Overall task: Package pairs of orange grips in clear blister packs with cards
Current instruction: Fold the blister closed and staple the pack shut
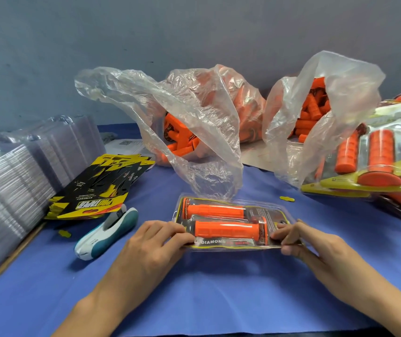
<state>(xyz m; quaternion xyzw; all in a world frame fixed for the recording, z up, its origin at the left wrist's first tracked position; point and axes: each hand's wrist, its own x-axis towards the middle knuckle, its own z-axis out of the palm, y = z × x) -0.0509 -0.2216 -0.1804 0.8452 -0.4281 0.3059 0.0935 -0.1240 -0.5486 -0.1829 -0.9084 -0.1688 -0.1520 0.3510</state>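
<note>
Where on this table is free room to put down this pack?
Bare blue cloth lies near the front edge, between the forearms and nearer than the stapler. Another patch lies between the blister pack and the finished packs on the right. The back is crowded by two bags of grips, the left by cards and empty blister shells.

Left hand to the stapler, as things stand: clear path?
Probably yes. The stapler lies just left of the left hand, with only bare blue cloth between. But that hand pinches the blister pack at its end and must let go first.
</note>
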